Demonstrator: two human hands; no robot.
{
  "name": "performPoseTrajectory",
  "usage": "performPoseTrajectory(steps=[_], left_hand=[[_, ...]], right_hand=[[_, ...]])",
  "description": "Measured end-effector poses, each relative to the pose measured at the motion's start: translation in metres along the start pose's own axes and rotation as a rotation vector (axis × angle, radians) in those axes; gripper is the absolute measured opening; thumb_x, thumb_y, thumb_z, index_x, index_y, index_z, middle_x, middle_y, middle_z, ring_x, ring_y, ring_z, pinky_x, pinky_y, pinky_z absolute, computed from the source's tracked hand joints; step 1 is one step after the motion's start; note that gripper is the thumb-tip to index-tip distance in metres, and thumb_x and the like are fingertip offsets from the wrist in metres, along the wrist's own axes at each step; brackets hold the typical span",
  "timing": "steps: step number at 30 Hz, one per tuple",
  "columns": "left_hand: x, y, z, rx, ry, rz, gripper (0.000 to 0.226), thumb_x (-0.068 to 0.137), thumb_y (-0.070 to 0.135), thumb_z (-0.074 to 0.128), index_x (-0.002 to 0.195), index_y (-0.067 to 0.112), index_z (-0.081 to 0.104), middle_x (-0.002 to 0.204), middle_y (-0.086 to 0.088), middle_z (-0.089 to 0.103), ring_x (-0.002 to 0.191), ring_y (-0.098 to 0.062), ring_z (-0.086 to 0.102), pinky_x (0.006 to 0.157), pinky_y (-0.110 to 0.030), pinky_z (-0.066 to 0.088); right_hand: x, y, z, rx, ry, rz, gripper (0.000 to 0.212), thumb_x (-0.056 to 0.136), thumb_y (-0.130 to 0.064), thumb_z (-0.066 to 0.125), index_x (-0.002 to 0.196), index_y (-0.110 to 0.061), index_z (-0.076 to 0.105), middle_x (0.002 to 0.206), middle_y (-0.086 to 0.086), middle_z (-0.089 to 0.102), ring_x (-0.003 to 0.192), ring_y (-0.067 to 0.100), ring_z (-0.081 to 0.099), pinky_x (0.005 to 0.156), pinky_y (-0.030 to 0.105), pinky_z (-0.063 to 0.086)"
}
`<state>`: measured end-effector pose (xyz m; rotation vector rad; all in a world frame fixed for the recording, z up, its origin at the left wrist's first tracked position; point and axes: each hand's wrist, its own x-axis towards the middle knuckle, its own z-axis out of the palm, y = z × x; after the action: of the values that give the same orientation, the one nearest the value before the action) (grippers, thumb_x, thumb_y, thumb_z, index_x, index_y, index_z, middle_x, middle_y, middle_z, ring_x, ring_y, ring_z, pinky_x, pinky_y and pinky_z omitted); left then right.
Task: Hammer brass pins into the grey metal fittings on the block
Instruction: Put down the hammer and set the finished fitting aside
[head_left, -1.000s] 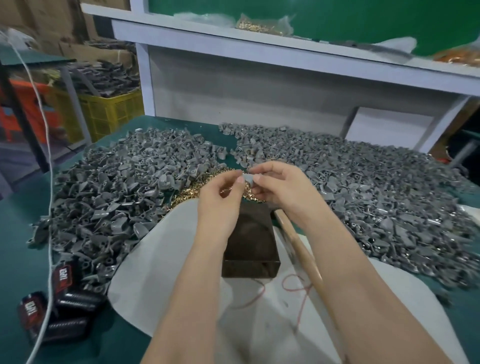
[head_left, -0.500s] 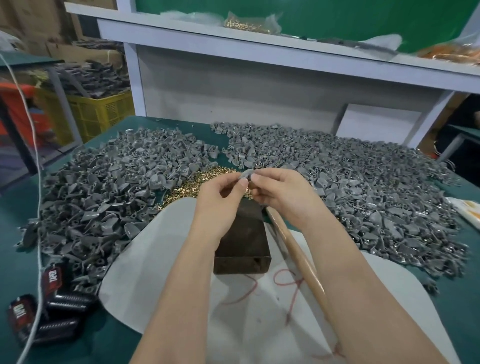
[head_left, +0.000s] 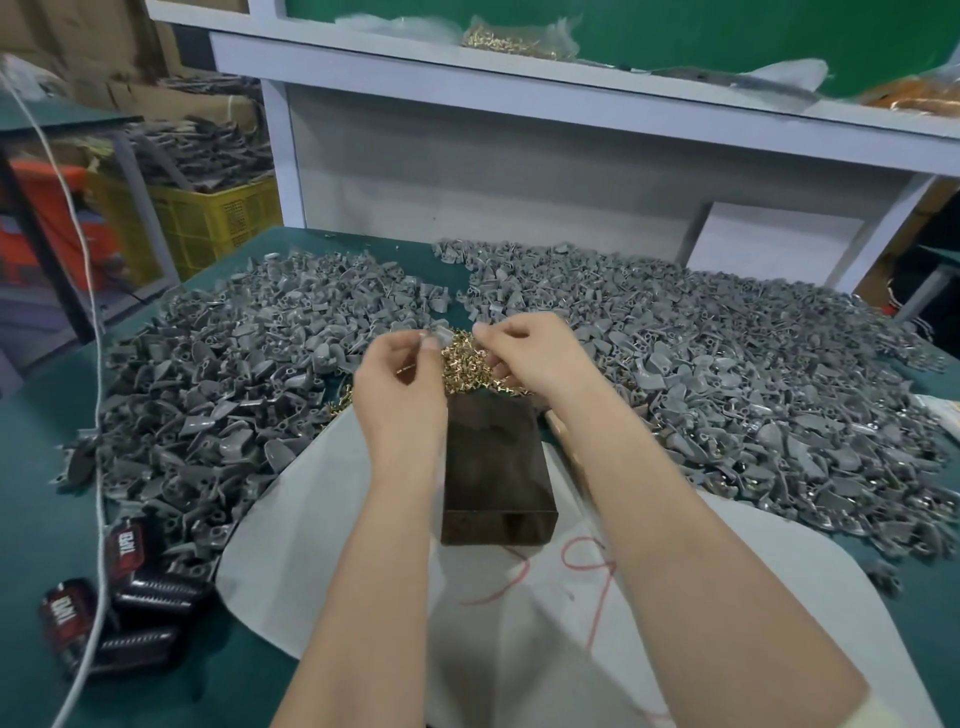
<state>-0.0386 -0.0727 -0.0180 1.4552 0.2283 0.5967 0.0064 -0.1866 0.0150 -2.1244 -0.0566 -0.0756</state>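
While the left hand (head_left: 410, 374) pinches a fitting (head_left: 440, 335), block (head_left: 493, 462) lies at its 6 o'clock; right hand (head_left: 527, 353) grip unclear.

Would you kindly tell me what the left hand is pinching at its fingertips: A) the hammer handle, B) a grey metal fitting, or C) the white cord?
B: the left hand pinches a small grey fitting over the brass pins heaped beyond the block.
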Motion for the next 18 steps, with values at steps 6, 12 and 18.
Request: performPoseTrajectory(steps=[6,12,18], left_hand=[[0.006,0.004,-0.008,-0.493,0.237,-0.266,0.006,0.093,0.013,0.059,0.089,0.017,0.057,0.09,-0.003,0.067,0.077,-0.005,0.067,0.064,-0.013,0.05],[0.005,0.005,-0.006,-0.534,0.249,-0.29,0.004,0.094,0.013,0.058,0.09,0.015,0.057,0.095,-0.006,0.068,0.082,-0.008,0.068,0.068,-0.015,0.051],[0.001,0.006,-0.002,-0.405,0.159,-0.245,0.008,0.093,0.013,0.06,0.087,0.018,0.058,0.083,0.0,0.066,0.079,-0.008,0.064,0.071,-0.019,0.05]], right_hand=[[0.047,0.01,0.044,-0.701,-0.118,0.075,0.024,0.08,-0.025,0.07,0.095,-0.007,0.064,0.091,0.004,0.064,0.082,0.023,0.06,0.069,0.03,0.047],[0.068,0.009,0.068,-0.876,-0.226,0.125,0.026,0.079,-0.014,0.062,0.062,-0.01,0.042,0.077,0.007,0.046,0.06,0.023,0.046,0.067,0.029,0.041],[0.067,0.012,0.063,-0.826,-0.15,0.109,0.018,0.082,-0.016,0.059,0.071,-0.006,0.05,0.08,0.007,0.051,0.069,0.025,0.053,0.067,0.026,0.04]])
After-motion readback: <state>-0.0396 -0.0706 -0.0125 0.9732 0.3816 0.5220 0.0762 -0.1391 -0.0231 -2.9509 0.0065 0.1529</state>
